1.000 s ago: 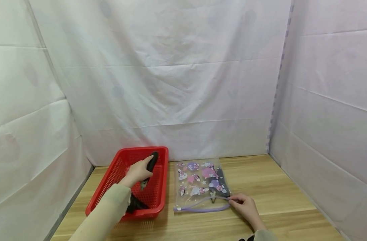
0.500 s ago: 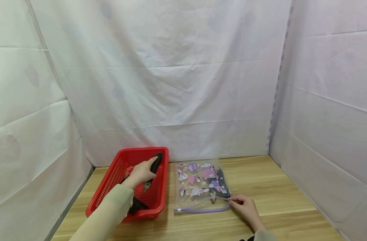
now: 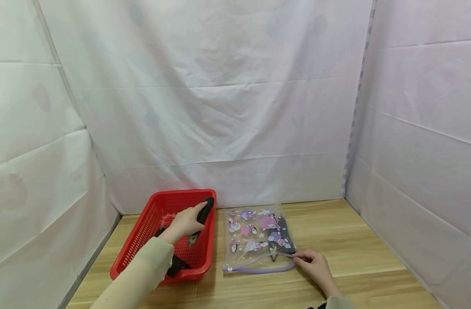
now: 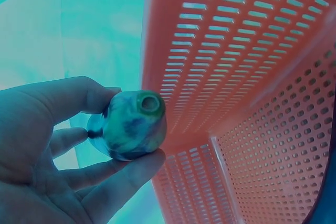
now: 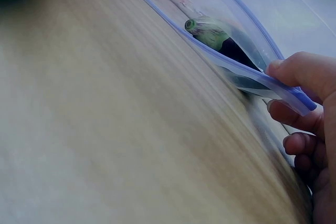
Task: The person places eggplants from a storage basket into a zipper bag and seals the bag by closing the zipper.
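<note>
My left hand grips a dark eggplant by its sides, over the right part of the red basket. In the left wrist view its pale green stem end faces the camera between thumb and fingers. My right hand pinches the purple zip edge of a clear printed zip bag at its right corner. The bag's mouth gapes toward me. A second eggplant lies inside along the bag's right side, stem toward the mouth.
More dark eggplants lie in the basket, partly hidden by my left forearm. The basket's perforated wall rises close by the held eggplant. White cloth hangs behind and at both sides of the wooden table.
My left hand has moved right with the eggplant, from the middle of the basket toward its right wall. The right hand and the bag stay put.
</note>
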Demonstrator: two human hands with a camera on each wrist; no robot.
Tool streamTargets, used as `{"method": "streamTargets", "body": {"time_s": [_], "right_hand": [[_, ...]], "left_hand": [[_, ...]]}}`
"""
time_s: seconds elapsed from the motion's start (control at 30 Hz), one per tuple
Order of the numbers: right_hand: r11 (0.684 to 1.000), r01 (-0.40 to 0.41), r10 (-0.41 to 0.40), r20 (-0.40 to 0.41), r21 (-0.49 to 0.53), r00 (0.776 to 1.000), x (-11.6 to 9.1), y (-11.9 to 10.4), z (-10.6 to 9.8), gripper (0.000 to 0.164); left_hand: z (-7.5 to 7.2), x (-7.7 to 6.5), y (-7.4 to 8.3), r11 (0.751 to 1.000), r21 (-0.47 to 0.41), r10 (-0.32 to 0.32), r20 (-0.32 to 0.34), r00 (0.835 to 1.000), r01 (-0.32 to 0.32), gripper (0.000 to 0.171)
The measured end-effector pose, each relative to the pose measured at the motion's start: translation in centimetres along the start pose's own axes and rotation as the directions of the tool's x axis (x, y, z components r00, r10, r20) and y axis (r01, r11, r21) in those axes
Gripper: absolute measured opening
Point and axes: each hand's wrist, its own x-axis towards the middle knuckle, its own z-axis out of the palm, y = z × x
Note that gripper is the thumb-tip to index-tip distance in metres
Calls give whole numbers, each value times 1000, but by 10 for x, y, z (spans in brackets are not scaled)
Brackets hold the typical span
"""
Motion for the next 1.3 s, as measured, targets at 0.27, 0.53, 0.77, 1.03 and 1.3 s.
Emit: {"method": "streamTargets", "body": {"time_s": [0.27,0.53,0.77,1.03,1.3], "right_hand": [[1000,4,-4,-2,-7,1000,0,0,-1,7],[1000,4,-4,-6,-3,1000,0,1,-2,8],[1000,6,-6,-1,0,1000,-1,1,-2,10],[1000,8,-8,1,-3,1000,-1,1,-1,10],[999,28,-28,-6,24,1000,-1,2,0,10]], "left_hand": [[3,-1,9,1000,28,6,12,1000,-6,78],[6,0,18,998,38,47,10,999,-48,78],[13,-4,25,997,33,68,23,997,-69,76],[17,-9,33,993,14,114,30,993,-115,78],[21,-12,43,989,19,144,44,989,-145,77]]}}
